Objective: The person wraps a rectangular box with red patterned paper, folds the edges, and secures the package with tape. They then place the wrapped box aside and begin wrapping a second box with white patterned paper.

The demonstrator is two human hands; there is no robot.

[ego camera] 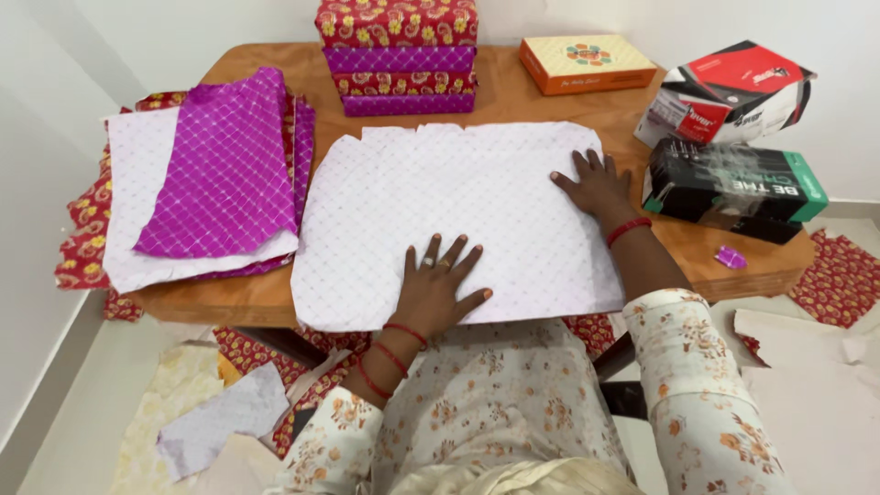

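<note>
A large sheet of wrapping paper (458,211) lies pale side up, faint lattice pattern showing, across the middle of the wooden bench (724,275), its near edge hanging just over the front rim. Both hands rest flat on it, palms down. The left hand (438,286) presses near the sheet's front edge with fingers spread wide, rings on two of them, red bangles at the wrist. The right hand (596,181) lies near the sheet's right edge, fingers splayed too, a red bangle at its wrist. Neither hand pinches anything.

To the left sits a pile of more sheets (211,183), the top one folded over to show its purple lattice face. Behind the sheet stands a stack of wrapped boxes (399,55) in red floral and purple paper. An orange box (587,62) lies to its right. At the bench's right end are a red, white and black carton (733,92) and a black and green carton (733,183), with a small purple scrap (731,257) near them. Paper offcuts (220,422) litter the floor.
</note>
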